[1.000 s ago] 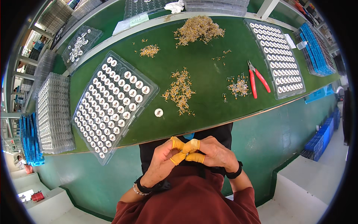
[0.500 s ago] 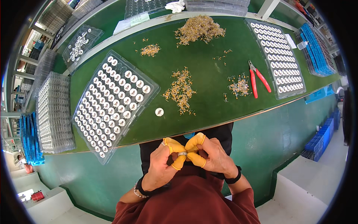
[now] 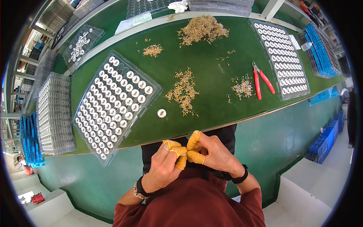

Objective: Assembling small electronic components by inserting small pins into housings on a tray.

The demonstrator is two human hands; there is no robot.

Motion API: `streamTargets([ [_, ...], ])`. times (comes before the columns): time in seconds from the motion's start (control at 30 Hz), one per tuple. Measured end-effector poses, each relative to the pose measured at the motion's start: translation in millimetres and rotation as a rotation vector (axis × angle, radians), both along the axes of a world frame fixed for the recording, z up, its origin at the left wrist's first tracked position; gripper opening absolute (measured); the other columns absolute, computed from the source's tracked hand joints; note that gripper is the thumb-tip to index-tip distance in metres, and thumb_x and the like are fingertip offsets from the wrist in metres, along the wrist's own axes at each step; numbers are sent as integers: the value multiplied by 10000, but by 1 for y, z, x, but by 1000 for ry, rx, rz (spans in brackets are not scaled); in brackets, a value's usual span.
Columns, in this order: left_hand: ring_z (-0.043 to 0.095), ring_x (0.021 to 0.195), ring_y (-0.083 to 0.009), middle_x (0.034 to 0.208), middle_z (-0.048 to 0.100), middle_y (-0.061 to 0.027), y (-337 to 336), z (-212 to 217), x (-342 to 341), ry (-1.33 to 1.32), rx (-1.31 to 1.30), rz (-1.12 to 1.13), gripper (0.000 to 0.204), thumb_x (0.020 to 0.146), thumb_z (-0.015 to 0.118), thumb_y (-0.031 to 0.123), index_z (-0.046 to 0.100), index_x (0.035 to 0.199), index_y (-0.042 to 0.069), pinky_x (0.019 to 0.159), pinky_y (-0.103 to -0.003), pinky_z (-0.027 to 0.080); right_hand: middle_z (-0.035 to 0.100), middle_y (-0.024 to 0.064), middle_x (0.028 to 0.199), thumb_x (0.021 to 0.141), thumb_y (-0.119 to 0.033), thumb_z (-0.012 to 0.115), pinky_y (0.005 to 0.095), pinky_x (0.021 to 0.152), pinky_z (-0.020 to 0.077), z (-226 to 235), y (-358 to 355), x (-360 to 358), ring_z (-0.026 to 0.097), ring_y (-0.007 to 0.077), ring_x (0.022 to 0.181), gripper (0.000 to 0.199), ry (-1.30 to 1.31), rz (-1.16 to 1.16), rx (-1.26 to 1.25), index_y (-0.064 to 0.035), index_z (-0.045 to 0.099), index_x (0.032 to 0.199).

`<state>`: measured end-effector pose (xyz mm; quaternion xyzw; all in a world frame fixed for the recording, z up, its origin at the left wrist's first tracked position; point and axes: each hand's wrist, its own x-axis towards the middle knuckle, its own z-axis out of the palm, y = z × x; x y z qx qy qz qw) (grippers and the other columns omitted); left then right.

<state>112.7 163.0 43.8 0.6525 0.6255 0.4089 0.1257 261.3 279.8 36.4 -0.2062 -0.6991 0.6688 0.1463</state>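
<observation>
Over my lap, just off the near table edge, my two hands meet with yellow finger covers on their fingertips. My left hand (image 3: 163, 166) is closed, pinching a small white round part (image 3: 184, 154) of which only a sliver shows. Against that part, my right hand (image 3: 217, 153) has thumb and fingers pressed together; whatever lies between them is hidden. On the table ahead, a single white round part (image 3: 162, 113) with a dark centre lies by itself. Beyond it spreads a loose pile of small yellow components with wire legs (image 3: 183, 92).
A clear tray (image 3: 151, 99) with rows of white round parts lies at left, a similar tray (image 3: 275, 75) at right. Red-handled cutters (image 3: 258, 84) rest beside a small component pile (image 3: 243, 87). A big component heap (image 3: 204, 30) sits at the back. Stacked trays (image 3: 56, 113) stand far left.
My right hand has turned and shifted slightly up, its fingers closing in. My left fingers have rolled over the white round part, covering more of it. Table items are unchanged.
</observation>
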Motion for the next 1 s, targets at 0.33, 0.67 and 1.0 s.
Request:
streamTargets([
  [0.33,596,745,-308,882,586,-153,0,-1,-2,-65,-88,-42,222,721,690,-86,586,907,-24,616,-366,509,668,87,752,841,13,608,240,606,509,-4,4,1,651,111,692,152,-102,94,-168,9,483,927],
  [0.67,582,694,-274,896,609,-151,-4,0,-6,-164,-117,-58,191,750,700,-49,597,908,-20,575,-344,500,675,100,769,889,-42,607,242,562,534,-2,3,4,664,132,681,136,-45,81,-293,4,491,943],
  [1.0,590,745,-285,891,626,-138,-2,6,-3,-178,-125,-29,201,733,715,-54,619,903,-6,633,-347,495,678,102,773,860,-12,602,246,565,522,-2,5,4,663,131,681,138,-61,103,-216,5,487,934],
])
